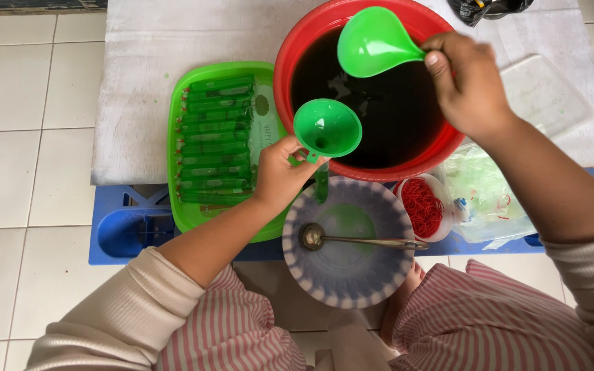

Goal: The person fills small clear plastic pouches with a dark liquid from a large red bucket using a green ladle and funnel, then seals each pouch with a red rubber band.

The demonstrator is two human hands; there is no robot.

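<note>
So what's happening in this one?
A seated person holds a green funnel in the left hand, its spout set in a narrow plastic tube bag over a striped bowl. The right hand holds a green ladle above a red basin of dark liquid. A metal spoon lies in the bowl. A green tray to the left holds filled green tubes, and red rubber bands sit in a small tub.
</note>
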